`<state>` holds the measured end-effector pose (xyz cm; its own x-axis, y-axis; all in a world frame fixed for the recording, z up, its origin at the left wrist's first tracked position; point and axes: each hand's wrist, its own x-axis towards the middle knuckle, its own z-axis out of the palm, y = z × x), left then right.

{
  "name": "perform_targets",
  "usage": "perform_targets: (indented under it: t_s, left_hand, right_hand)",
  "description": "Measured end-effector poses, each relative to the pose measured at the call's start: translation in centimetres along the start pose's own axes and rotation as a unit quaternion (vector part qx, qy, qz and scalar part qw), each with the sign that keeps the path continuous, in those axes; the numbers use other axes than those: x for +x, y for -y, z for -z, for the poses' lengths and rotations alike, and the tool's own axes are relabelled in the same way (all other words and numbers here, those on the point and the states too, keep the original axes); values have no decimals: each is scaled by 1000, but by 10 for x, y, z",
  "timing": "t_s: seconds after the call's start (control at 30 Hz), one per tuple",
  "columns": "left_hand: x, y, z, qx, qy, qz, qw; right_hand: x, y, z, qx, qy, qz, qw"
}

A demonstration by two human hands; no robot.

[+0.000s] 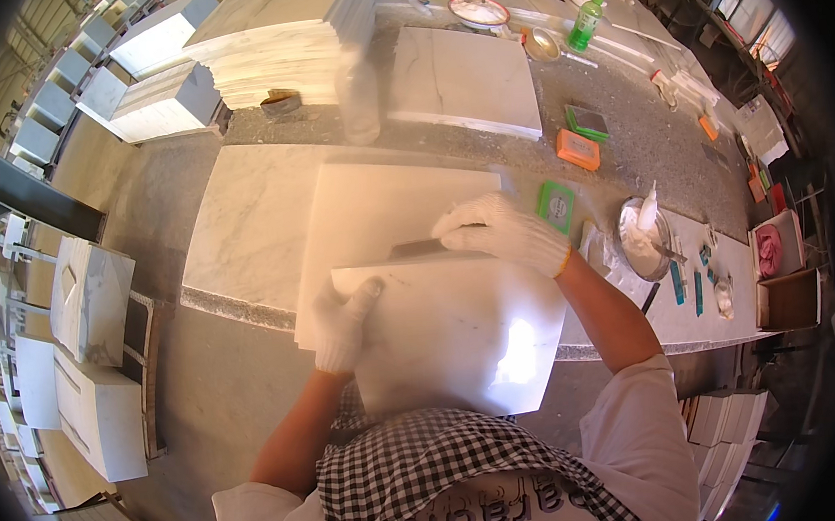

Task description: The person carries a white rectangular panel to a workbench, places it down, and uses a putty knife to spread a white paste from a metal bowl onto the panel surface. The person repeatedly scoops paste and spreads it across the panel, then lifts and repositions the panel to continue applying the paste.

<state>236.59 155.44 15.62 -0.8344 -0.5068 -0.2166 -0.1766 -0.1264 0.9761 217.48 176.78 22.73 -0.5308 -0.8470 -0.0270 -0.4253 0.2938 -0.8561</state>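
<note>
A polished white marble tile (pixel 442 327) stands tilted in front of me, light glaring off its lower right. My left hand (pixel 338 329), in a white knit glove, grips its left edge with the thumb on the face. My right hand (pixel 503 233), gloved too, is closed at the tile's far edge on a dark, flat pad-like piece (pixel 419 248). Its exact kind is hard to make out. Behind lies another white tile (pixel 384 195), on top of a larger marble slab (pixel 240 210) on the bench.
Right of my hands are a green abrasive block (pixel 556 206), an orange block (pixel 578 150) and a bowl of white paste (pixel 641 245). A marble slab (pixel 463 78), a tall tile stack (pixel 267 53) and a green bottle (pixel 586 23) stand farther back. Stone blocks (pixel 99 409) sit at left.
</note>
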Motion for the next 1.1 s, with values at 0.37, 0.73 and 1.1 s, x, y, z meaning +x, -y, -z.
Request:
perform_targets:
  t_s: [0.37, 0.73, 1.1]
  left_hand:
    - [2, 3, 2, 3, 14, 4, 1000]
    - [3, 5, 2, -15, 20, 11, 1000]
    - [3, 5, 2, -2, 9, 33, 999]
  right_hand:
    - [-8, 15, 3, -72, 15, 29, 997]
    - [9, 28, -19, -166, -21, 37, 985]
    - [-2, 18, -12, -250, -30, 131, 959]
